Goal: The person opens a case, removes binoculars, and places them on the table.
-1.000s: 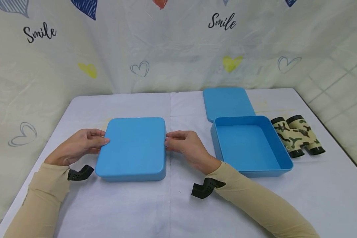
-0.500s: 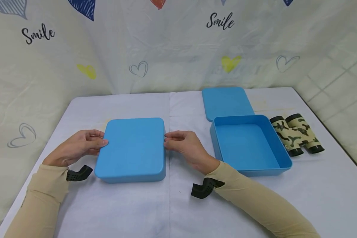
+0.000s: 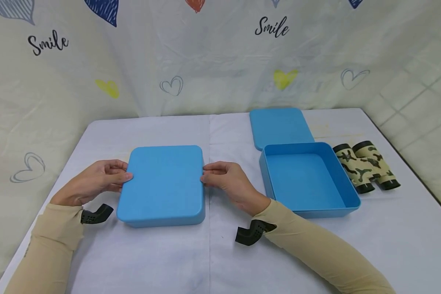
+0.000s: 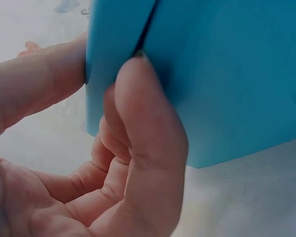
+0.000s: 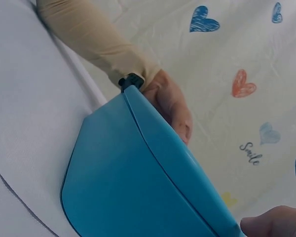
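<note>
A closed blue rectangular box (image 5: pixel 108 163) lies on the cloth-covered table, left of centre in the head view. Its rounded lid (image 3: pixel 163 183) sits on top, and both wrist views show a dark seam below the lid. My left hand (image 3: pixel 95 183) pinches the lid's left edge; in the left wrist view a fingertip (image 4: pixel 138 69) lies at the seam with the thumb on the lid. At the opposite side my right hand (image 3: pixel 237 185) holds the lid's right edge, thumb on its rim. The other right fingers are partly hidden.
An open blue box (image 3: pixel 308 175) of similar shape stands right of my right forearm's wrist, nothing visible inside. Behind it lies a flat blue lid (image 3: pixel 281 126). Camouflage-patterned binoculars (image 3: pixel 367 167) lie beside it. A printed curtain (image 3: pixel 220 53) hangs behind the table.
Very little differs. My right thumb has shifted slightly left over the lid's edge, and the view has moved a touch. Both hands stay at the same sides of the box.
</note>
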Demonstrator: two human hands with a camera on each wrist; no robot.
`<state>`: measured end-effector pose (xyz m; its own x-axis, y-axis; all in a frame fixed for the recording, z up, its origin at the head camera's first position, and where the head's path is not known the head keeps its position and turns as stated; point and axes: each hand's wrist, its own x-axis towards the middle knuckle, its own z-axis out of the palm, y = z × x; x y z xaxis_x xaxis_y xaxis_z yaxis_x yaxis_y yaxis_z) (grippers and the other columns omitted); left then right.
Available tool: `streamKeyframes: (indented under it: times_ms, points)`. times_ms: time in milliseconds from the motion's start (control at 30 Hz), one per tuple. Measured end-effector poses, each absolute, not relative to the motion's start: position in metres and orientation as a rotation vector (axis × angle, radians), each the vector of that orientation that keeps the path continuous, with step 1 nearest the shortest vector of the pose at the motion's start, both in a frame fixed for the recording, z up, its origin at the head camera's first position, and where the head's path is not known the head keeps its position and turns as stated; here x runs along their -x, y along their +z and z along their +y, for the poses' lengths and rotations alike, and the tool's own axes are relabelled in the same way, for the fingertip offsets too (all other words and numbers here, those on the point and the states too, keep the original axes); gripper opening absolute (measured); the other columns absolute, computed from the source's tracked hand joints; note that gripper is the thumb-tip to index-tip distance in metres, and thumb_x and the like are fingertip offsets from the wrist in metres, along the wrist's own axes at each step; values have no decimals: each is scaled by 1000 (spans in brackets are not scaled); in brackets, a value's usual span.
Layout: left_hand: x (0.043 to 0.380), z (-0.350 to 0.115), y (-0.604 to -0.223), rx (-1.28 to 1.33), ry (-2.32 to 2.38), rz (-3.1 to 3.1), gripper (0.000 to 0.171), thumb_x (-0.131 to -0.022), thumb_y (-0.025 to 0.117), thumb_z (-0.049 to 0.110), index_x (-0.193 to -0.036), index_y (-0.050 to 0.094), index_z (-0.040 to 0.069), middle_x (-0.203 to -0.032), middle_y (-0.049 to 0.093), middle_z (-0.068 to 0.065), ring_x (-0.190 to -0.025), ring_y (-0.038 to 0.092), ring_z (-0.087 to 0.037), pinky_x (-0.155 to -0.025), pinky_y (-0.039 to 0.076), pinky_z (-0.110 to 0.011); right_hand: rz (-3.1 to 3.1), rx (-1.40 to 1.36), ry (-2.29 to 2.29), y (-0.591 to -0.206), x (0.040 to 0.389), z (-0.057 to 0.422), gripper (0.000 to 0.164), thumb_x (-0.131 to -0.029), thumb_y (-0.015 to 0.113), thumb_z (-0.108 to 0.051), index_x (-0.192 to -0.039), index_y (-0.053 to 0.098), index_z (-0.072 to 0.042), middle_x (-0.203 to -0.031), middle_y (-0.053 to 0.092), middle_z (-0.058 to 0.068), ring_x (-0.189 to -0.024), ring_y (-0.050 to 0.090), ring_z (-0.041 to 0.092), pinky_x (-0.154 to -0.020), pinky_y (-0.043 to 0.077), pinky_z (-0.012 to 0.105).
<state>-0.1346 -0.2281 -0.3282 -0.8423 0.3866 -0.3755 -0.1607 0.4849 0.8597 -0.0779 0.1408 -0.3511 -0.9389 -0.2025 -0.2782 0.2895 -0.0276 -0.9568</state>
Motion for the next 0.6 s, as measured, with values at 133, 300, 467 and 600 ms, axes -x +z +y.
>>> streamKeyframes:
  times_ms: [133, 300, 467, 600]
  points:
    - [134, -229, -327, -192, 1340, 2205, 49, -101, 68, 23, -134, 44, -4, -107, 68, 2, -95, 72, -16, -87, 62, -31, 1918, -94, -2037, -351, 78, 140, 42, -91, 74, -8, -132, 65, -1, -107, 70, 5, -92, 73, 11, -98, 61, 33]
    - [134, -229, -326, -198, 1333, 2209, 52, -101, 67, 23, -136, 43, -5, -107, 68, 1, -95, 72, -15, -87, 62, -30, 1913, -108, -2038, -352, 77, 140, 42, -90, 74, -7, -131, 65, -2, -105, 70, 3, -91, 73, 11, -96, 61, 30]
    - [134, -228, -327, -218, 1350, 2197, 48, -100, 68, 21, -133, 44, -5, -101, 69, 1, -91, 72, -16, -85, 63, -33, 1921, -122, -2033, -351, 77, 139, 42, -90, 75, -7, -130, 66, -1, -105, 70, 4, -90, 73, 12, -95, 61, 30]
    - [134, -229, -327, -218, 1338, 2191, 46, -100, 69, 21, -131, 45, -3, -99, 70, 1, -89, 73, -17, -85, 63, -34, 1927, -130, -2024, -350, 77, 139, 41, -89, 76, -7, -129, 66, -1, -105, 71, 4, -90, 73, 11, -94, 61, 29]
